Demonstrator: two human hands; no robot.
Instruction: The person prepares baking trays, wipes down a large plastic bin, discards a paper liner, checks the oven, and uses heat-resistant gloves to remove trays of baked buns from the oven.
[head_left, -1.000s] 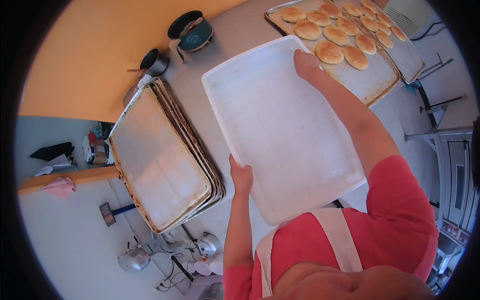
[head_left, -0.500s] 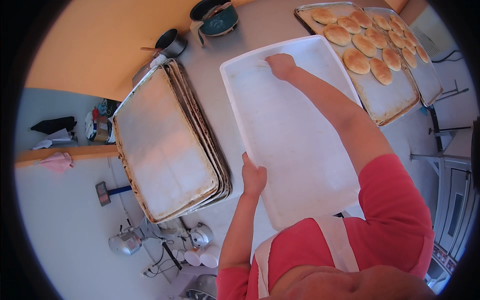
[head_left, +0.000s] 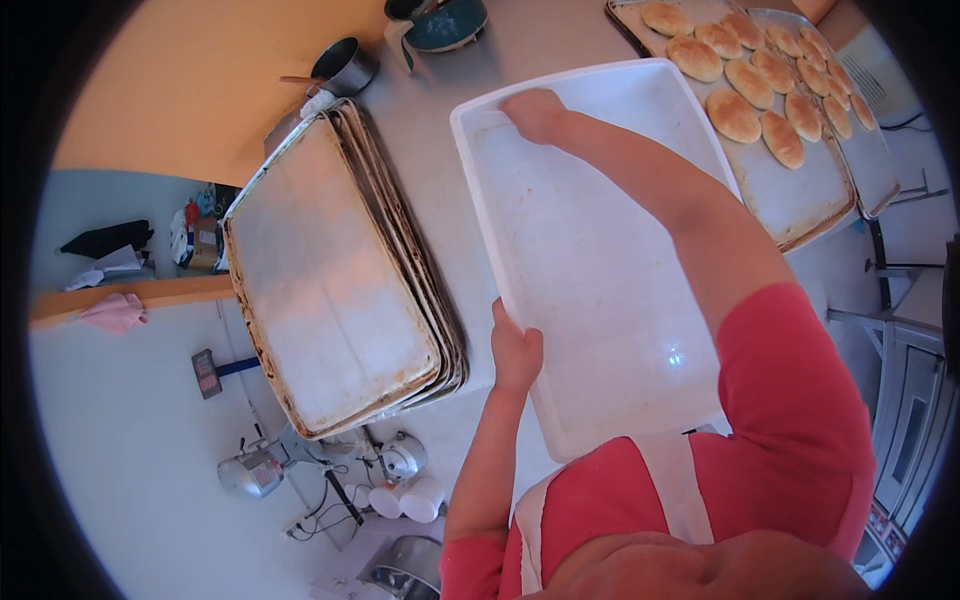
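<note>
A large white plastic tub (head_left: 600,300) lies tilted in front of me, its near end against my apron. My left hand (head_left: 517,350) is closed over the tub's left rim, thumb pointing up along the edge. Inside the far left corner, my right hand (head_left: 533,113) presses against the tub's wall with curled fingers. What those fingers hold is hidden now. Small pale specks dot the tub's floor, and a bright glint shows low on its right side.
Left of the tub stands a stack of worn baking trays (head_left: 330,270). Baked buns (head_left: 735,115) sit on a tray (head_left: 805,205) at the far right. A dark saucepan (head_left: 345,67) and a green pot (head_left: 445,27) are at the back. An oven (head_left: 905,430) stands right.
My right hand has slid left and farther away into the corner; a thin white bit seen at its fingers is now hidden. My left hand keeps its grip on the rim.
</note>
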